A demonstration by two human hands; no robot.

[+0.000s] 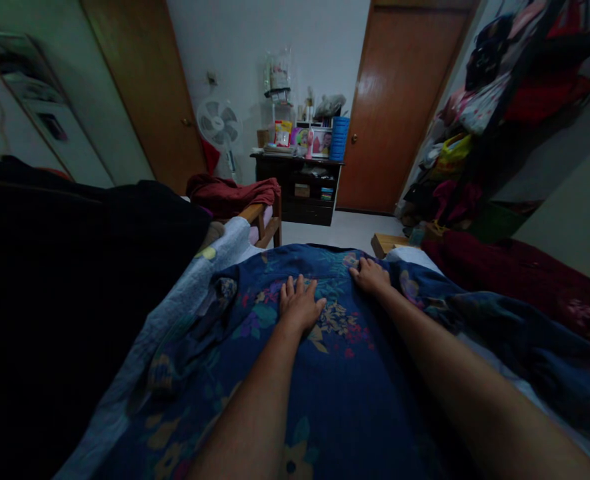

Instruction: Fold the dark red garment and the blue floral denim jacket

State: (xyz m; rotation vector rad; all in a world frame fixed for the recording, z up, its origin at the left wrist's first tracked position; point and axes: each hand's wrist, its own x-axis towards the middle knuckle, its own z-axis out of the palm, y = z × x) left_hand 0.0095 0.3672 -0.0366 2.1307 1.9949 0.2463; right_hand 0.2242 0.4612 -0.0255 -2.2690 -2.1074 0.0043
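Observation:
A dark blue shirt (345, 387) with a flower print lies spread over the bed in front of me, its sleeves out to both sides. Flat on the middle of its upper part rests my left hand (299, 308), fingers spread. My right hand (371, 275) lies on the cloth farther to the right, near the shirt's far edge, fingers extended and slightly bent. Neither hand grasps anything that I can see. Light blue bedding (175, 313) shows along the shirt's left side.
Dark clothing (75, 280) is heaped at the left. A maroon cloth (519, 280) lies at the right. Beyond the bed are a wooden frame draped with a red cloth (235, 193), a fan (219, 123), a dark cabinet (295, 190) and hanging bags (485, 107).

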